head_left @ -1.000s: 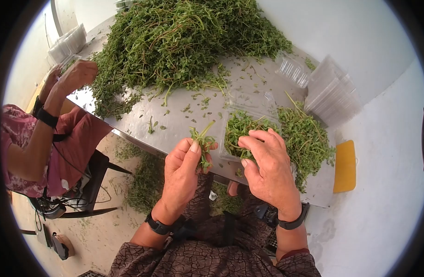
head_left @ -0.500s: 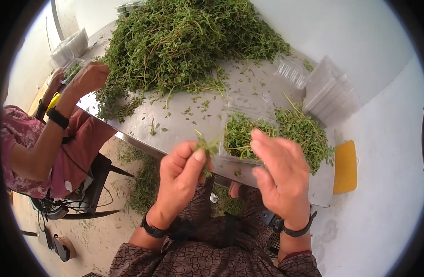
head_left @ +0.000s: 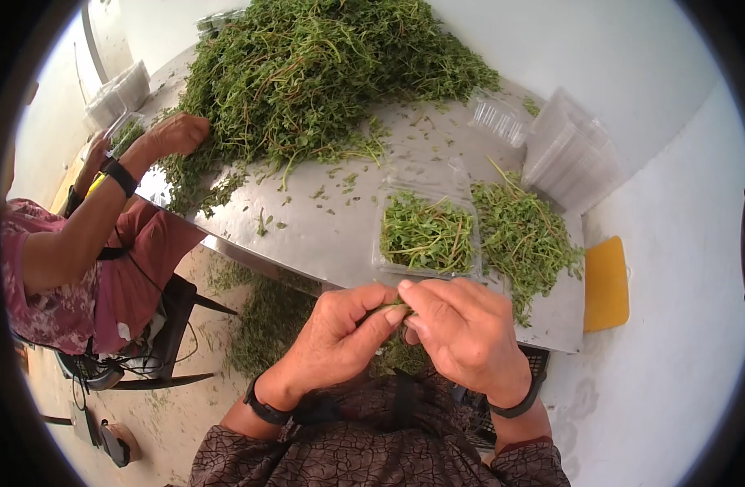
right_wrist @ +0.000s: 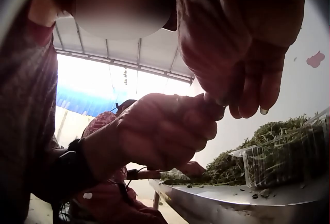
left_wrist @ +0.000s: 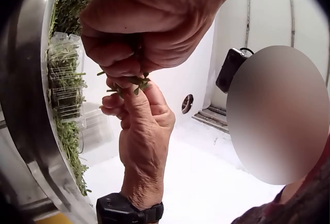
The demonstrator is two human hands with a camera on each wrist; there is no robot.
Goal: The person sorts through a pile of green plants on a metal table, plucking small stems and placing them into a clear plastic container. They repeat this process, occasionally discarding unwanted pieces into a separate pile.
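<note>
Hands meet just off the near edge of the table [head_left: 307, 235]: the left hand [head_left: 340, 333] and the right hand [head_left: 462, 329] are fingertip to fingertip, both pinching a small herb sprig [head_left: 388, 307] between curled fingers and thumbs. From the left wrist view the sprig [left_wrist: 129, 82] shows as a few green leaves poking out where the two grips touch, the rest hidden in the fingers. The step in hand looks like trimming or gathering one sprig before it goes into a pack. A clear plastic box [head_left: 427, 231], already holding a bed of greens, sits on the table near its front edge, just beyond the hands, with a loose heap of herbs [head_left: 522, 235] touching its right side and a stack of empty boxes [head_left: 571, 158] behind that. The big pile of herbs [head_left: 323, 73] fills the far end, where another person's hand [head_left: 173, 134] rests on it. Judging by this, the next move calls for a short forward reach over the box wall and a soft release.
</note>
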